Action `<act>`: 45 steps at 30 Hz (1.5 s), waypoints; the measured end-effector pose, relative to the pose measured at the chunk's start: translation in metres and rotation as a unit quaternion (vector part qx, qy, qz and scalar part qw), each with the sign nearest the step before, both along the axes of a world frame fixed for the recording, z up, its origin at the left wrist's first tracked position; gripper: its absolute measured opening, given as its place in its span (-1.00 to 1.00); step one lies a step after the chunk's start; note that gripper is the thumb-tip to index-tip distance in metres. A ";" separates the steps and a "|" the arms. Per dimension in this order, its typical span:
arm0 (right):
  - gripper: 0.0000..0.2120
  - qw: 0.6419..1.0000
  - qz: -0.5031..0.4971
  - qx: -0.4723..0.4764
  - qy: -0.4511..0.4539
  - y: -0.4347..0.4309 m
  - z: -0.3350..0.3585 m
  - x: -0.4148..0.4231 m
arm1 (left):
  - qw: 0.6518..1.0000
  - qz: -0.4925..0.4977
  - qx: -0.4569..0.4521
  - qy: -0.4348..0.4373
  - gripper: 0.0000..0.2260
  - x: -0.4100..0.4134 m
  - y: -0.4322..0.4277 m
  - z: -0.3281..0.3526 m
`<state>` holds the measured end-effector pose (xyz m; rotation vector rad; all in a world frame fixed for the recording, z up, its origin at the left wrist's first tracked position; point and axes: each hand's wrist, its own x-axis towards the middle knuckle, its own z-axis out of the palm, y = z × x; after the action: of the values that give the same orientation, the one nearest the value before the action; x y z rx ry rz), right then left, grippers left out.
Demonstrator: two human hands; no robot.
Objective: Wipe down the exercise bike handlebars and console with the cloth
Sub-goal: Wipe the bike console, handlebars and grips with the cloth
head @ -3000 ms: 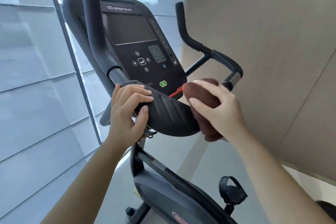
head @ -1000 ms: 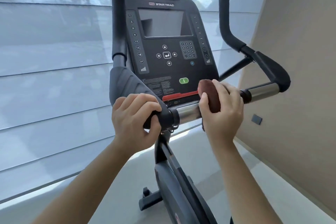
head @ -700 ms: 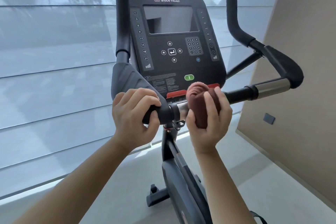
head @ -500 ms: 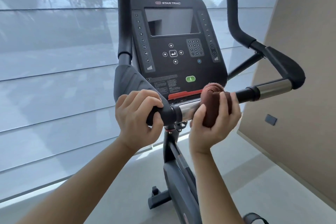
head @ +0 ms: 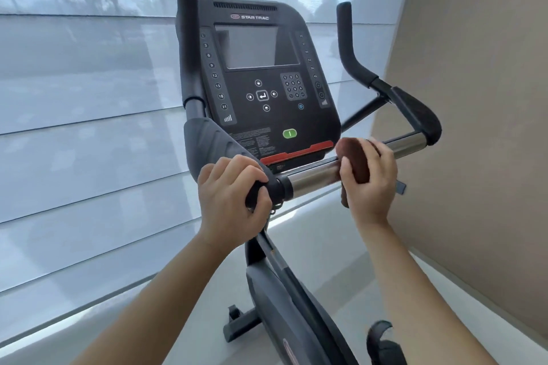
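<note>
**A:** Two hands on the bike. How were they placed?

**B:** The left hand [head: 234, 187] was clenched round the black grip [head: 261, 190] just below the lower left corner of the console [head: 258, 115]. The right hand [head: 370, 184] was wrapped round the cloth [head: 354, 161], which was bunched over the chrome bar [head: 314, 176] just below the console's lower right corner.

**A:** How would that cloth have handled?

**B:** Light and soft, I judged. It looked plush and thickly folded, so it should have moulded round a tube. The polished bar seemed slick, so a whole-palm wrap was the sensible hold. A fingertip pinch would likely have let the cloth slip loose.

**A:** And on the console itself?

**B:** That was stiff plastic with a screen [head: 255, 47] and keys [head: 292, 86]. It probably called for the cloth spread flat under straight fingers and only light pressure.
</note>
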<state>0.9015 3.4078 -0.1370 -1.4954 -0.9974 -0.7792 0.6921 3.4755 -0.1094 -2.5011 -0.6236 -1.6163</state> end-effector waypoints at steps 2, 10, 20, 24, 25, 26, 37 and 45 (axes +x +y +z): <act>-0.65 0.999 0.021 -0.035 -0.021 -0.003 0.003 -0.016 | 1.000 0.009 -0.024 0.012 -0.80 0.003 -0.005 0.003; -0.67 0.986 0.083 -0.127 -0.075 -0.010 0.022 0.002 | 0.999 0.029 0.011 0.039 -0.90 0.038 -0.039 0.004; -0.73 0.960 0.116 -0.251 -0.030 0.004 0.050 0.052 | 0.990 0.116 0.010 0.079 -0.93 0.103 -0.039 -0.004; -0.74 0.943 0.140 -0.296 -0.053 0.002 0.058 0.069 | 0.988 0.139 0.015 0.066 -0.91 0.107 -0.036 -0.009; -0.73 0.942 0.126 -0.304 -0.063 0.001 0.059 0.077 | 0.988 0.141 0.018 0.067 -0.91 0.107 -0.035 -0.009; -0.73 0.945 0.107 -0.300 -0.068 0.000 0.059 0.084 | 0.987 0.143 0.018 0.067 -0.90 0.107 -0.035 -0.009; -0.68 0.989 0.055 0.039 -0.135 0.016 -0.016 0.080 | 0.987 0.152 -0.008 0.042 -0.88 0.110 -0.040 -0.009; -0.69 0.977 0.089 0.194 -0.011 0.038 -0.039 0.042 | 0.984 0.155 -0.080 0.034 -0.84 0.112 -0.046 0.000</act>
<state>0.9437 3.4459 -0.1764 -1.0494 -0.9190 -0.8081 0.8044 3.4292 -0.1092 -2.3975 -1.1102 -1.4124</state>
